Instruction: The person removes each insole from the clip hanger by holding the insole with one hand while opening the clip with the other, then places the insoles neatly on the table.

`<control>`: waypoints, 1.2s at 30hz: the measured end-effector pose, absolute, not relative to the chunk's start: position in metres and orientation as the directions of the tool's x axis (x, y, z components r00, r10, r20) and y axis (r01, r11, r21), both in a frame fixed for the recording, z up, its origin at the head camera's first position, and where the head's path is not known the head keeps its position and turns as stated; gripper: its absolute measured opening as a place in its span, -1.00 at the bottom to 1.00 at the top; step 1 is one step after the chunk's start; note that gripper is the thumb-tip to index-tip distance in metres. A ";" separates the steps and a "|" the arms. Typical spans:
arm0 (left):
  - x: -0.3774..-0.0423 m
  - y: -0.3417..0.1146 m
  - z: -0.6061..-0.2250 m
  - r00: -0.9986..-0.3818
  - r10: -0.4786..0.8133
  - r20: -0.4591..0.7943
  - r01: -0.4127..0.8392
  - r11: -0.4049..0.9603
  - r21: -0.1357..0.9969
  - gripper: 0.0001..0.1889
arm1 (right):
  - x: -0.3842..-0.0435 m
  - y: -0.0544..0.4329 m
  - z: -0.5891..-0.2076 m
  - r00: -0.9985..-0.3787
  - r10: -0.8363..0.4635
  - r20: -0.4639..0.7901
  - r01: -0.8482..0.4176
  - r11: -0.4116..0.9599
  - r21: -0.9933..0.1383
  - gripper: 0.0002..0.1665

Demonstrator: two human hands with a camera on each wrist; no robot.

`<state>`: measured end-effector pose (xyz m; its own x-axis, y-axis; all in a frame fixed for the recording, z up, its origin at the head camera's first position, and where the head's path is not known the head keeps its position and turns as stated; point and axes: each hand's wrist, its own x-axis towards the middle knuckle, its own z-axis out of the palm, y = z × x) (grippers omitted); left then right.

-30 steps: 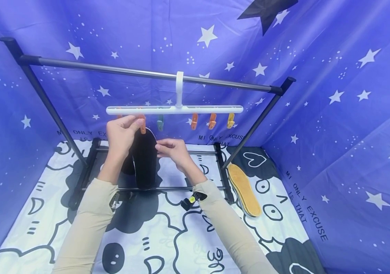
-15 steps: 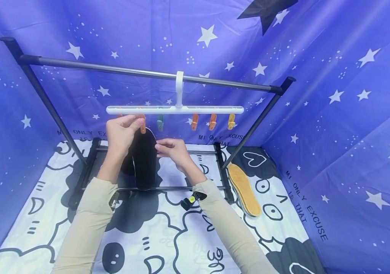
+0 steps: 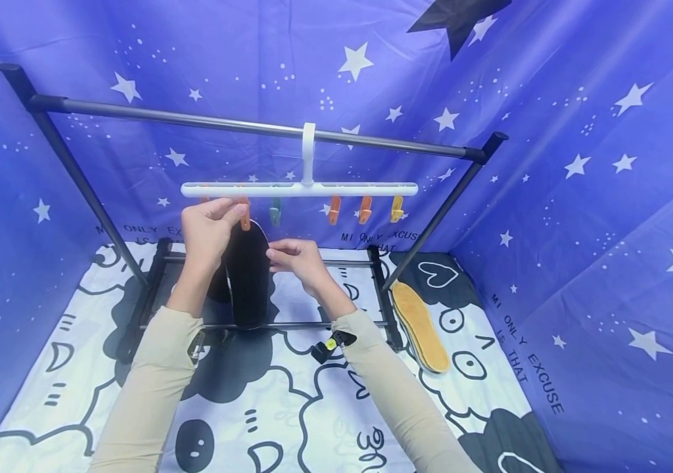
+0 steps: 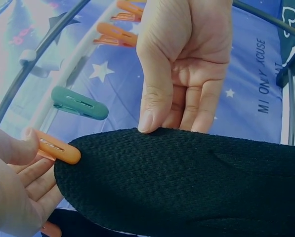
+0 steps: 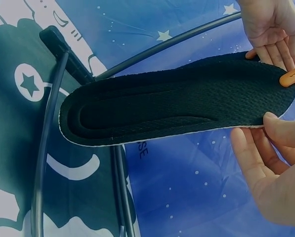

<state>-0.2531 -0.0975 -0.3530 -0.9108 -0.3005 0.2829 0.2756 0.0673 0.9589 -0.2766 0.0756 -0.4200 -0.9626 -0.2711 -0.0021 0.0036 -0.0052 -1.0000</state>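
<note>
A black shoe insole (image 3: 248, 276) hangs toe-up below the white hanger (image 3: 360, 190). My left hand (image 3: 203, 230) pinches an orange clothespin (image 4: 58, 147) whose tip sits over the insole's top edge. At the insole's right edge, my right hand (image 3: 298, 259) pinches the rim between thumb and fingers. Behind it, a second black insole (image 5: 211, 63) hangs to the left, mostly hidden; in the left wrist view another orange clip (image 4: 51, 229) shows at its top.
Along the hanger, a green clip (image 3: 275, 211), two orange clips (image 3: 334, 211) and a yellow clip (image 3: 397, 209) dangle. A dark metal rack (image 3: 183, 119) carries the hanger. Tan insoles (image 3: 422, 328) lie stacked on the patterned cloth (image 3: 289, 407) to the right. A purple star-printed curtain (image 3: 597, 210) surrounds everything.
Both hands keep the same hold on the clothespin and the black insole. The head view has shifted very slightly.
</note>
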 end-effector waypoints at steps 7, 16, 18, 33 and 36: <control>-0.254 -0.095 -0.354 -0.900 -0.325 0.289 0.276 0.088 0.957 -0.80 | -0.275 0.077 -0.418 -0.961 -0.277 -0.001 0.001 0.001 -1.000 -0.68; -0.255 -0.094 -0.355 -0.897 -0.334 0.289 0.276 0.087 0.957 -0.80 | -0.276 0.077 -0.418 -0.964 -0.268 -0.002 0.004 -0.009 -1.000 -0.69; -0.255 -0.094 -0.354 -0.897 -0.337 0.286 0.275 0.080 0.958 -0.79 | -0.275 0.077 -0.418 -0.964 -0.266 -0.002 0.005 -0.011 -1.000 -0.68; -0.255 -0.094 -0.353 -0.905 -0.327 0.272 0.256 0.093 0.962 -0.78 | -0.274 0.078 -0.416 -0.965 -0.264 -0.010 0.012 -0.005 -1.000 -0.68; -0.255 -0.095 -0.353 -0.907 -0.326 0.267 0.249 0.097 0.964 -0.78 | -0.274 0.078 -0.416 -0.965 -0.262 -0.010 0.011 -0.005 -1.000 -0.68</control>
<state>-0.2549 -0.0946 -0.3530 -0.9067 -0.3265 0.2669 0.2486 0.0973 0.9637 -0.2742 0.0778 -0.4161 -0.9649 -0.2624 -0.0096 0.0113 -0.0047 -0.9999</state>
